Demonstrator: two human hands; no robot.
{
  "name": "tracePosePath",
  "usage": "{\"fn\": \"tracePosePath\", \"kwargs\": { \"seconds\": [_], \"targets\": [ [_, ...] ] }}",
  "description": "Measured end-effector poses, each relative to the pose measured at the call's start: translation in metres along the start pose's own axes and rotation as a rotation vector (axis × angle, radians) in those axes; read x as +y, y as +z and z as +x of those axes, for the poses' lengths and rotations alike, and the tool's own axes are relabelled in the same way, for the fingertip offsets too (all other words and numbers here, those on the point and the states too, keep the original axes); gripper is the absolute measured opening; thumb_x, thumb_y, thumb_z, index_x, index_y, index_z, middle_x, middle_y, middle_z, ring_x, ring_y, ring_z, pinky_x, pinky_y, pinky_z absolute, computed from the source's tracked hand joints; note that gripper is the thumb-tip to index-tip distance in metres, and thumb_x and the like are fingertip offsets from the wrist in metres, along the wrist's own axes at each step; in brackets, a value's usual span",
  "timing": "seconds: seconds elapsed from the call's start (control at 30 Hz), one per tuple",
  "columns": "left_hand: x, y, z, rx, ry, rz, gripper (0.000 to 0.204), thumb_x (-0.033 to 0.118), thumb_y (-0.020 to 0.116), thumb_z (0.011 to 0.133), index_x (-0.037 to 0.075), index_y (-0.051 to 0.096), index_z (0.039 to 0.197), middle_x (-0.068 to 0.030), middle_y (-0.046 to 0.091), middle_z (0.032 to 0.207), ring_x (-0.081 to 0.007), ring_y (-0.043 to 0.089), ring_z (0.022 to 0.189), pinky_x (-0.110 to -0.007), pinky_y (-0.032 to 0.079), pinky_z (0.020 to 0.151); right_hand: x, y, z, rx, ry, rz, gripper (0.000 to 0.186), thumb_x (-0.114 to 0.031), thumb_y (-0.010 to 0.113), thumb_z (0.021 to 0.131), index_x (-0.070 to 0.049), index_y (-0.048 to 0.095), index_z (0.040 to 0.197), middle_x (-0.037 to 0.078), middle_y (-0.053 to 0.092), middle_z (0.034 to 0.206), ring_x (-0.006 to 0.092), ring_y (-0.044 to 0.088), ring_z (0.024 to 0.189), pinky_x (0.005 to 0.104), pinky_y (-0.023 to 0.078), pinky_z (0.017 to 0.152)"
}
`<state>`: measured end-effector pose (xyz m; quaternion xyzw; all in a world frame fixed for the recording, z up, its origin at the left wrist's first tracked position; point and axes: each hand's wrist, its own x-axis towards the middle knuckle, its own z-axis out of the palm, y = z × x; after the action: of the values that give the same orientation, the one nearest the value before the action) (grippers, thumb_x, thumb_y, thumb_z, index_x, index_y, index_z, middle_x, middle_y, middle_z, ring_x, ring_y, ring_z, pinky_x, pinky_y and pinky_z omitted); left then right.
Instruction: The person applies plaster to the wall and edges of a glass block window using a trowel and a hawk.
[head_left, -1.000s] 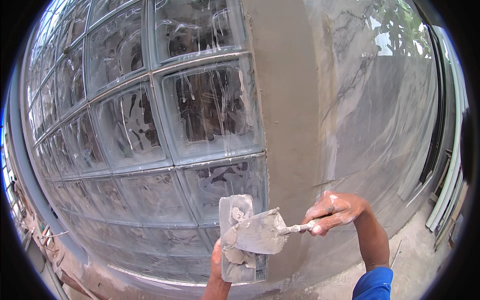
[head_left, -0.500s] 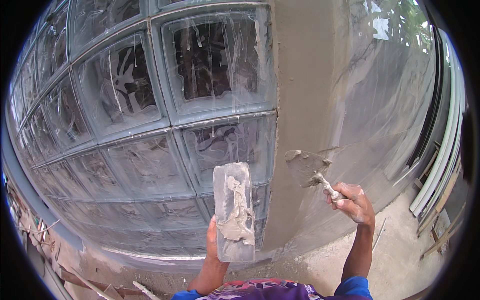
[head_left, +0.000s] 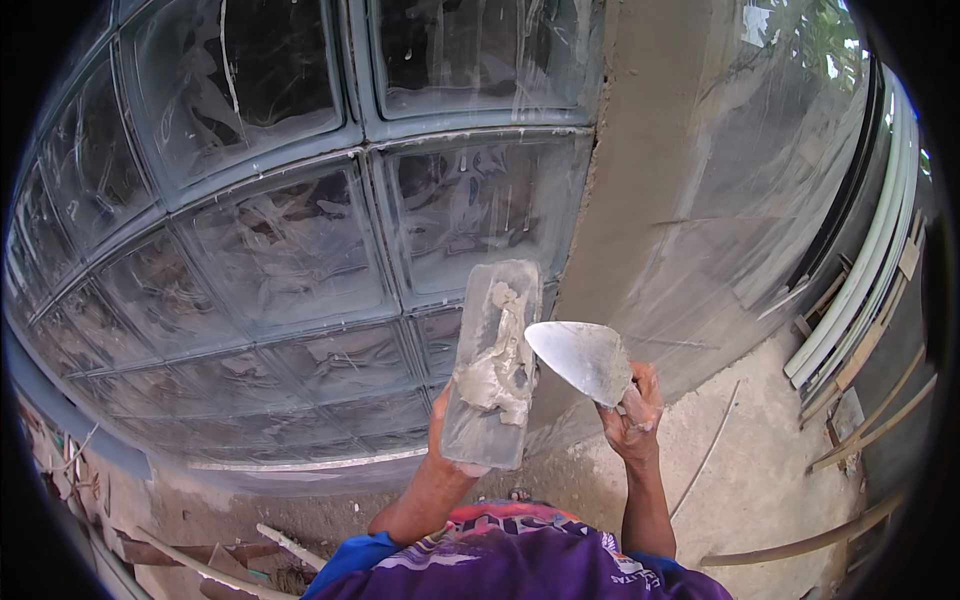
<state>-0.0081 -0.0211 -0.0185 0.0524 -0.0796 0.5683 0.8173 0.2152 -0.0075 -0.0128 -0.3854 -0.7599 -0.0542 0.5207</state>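
My left hand (head_left: 440, 437) holds up a rectangular plastering float (head_left: 488, 436), its fingers mostly hidden beneath. A lump of wet grey mortar (head_left: 497, 372) is smeared along the float's upper face. Just right of the float, my right hand (head_left: 636, 412) grips a pointing trowel (head_left: 580, 358). The trowel's shiny, nearly bare face shows, and its tip is close to the float's right edge; whether they touch I cannot tell. Beyond both tools runs a vertical strip of fresh mortar (head_left: 645, 150) on the wall, beside a panel of glass blocks (head_left: 285, 245).
Smooth grey wall (head_left: 760, 170) continues to the right of the strip. Long white pipes (head_left: 868, 270) and wooden lengths (head_left: 880, 420) lean at the far right. A thin stick (head_left: 708, 448) lies on the concrete floor. Scrap wood (head_left: 205, 570) litters the lower left.
The trowel has left the mortar strip, moved left and down beside the float, and turned over to show its shiny face. The float's mortar has a different shape. My view has tilted down.
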Motion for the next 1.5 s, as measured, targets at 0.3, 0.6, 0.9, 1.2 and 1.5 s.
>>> {"fn": "tracePosePath", "kwargs": {
  "seconds": [0.3, 0.6, 0.9, 1.2, 1.5],
  "targets": [
    [0.018, 0.036, -0.019, -0.062, 0.501, 0.781, 0.06, 0.019, 0.05, 0.092, -0.001, 0.021, 0.14, -0.0143, 0.045, 0.131, -0.0213, 0.052, 0.111, -0.033, 0.045, 0.093, -0.032, -0.073, 0.005, -0.231, 0.119, 0.149, 0.024, -0.002, 0.07, 0.062, 0.003, 0.061, 0.083, 0.012, 0.055, 0.076, 0.0219, 0.053, 0.065, 0.0305, 0.042, 0.052],
    [0.031, 0.022, -0.018, -0.036, 0.612, 1.08, 0.059, 0.006, 0.041, 0.091, -0.004, 0.011, 0.142, -0.0157, 0.032, 0.142, -0.0202, 0.038, 0.125, -0.031, 0.03, 0.104, -0.052, -0.055, 0.034, -0.504, 0.079, 0.164, 0.029, -0.009, 0.073, 0.065, 0.004, 0.058, 0.086, 0.015, 0.057, 0.078, 0.028, 0.055, 0.066, 0.0342, 0.043, 0.056],
    [0.023, 0.018, 0.009, -0.079, 0.511, 1.268, 0.058, 0.009, 0.044, 0.089, -0.006, 0.019, 0.14, -0.0157, 0.035, 0.138, -0.0198, 0.04, 0.123, -0.031, 0.033, 0.101, -0.018, -0.045, 0.051, -0.308, 0.046, 0.02, 0.028, -0.009, 0.074, 0.066, 0.002, 0.056, 0.085, 0.013, 0.057, 0.079, 0.0271, 0.055, 0.067, 0.0344, 0.044, 0.058],
    [0.011, 0.014, 0.023, -0.025, 0.479, 1.067, 0.056, 0.01, 0.048, 0.087, -0.011, 0.027, 0.135, -0.0165, 0.047, 0.128, -0.0202, 0.05, 0.113, -0.03, 0.039, 0.094, -0.021, -0.011, 0.079, -0.114, 0.264, 0.401, 0.021, -0.005, 0.064, 0.081, 0.004, 0.046, 0.088, 0.008, 0.055, 0.074, 0.0137, 0.06, 0.06, 0.026, 0.05, 0.052],
    [0.034, 0.011, 0.016, -0.052, 0.366, 1.046, 0.058, 0.014, 0.05, 0.086, -0.01, 0.028, 0.135, -0.017, 0.048, 0.127, -0.0207, 0.05, 0.112, -0.03, 0.04, 0.094, -0.068, 0.014, 0.143, 0.118, 0.593, 0.734, 0.021, -0.012, 0.063, 0.084, 0.005, 0.053, 0.09, 0.006, 0.056, 0.071, 0.0099, 0.057, 0.055, 0.0224, 0.047, 0.046]
  ]
}}
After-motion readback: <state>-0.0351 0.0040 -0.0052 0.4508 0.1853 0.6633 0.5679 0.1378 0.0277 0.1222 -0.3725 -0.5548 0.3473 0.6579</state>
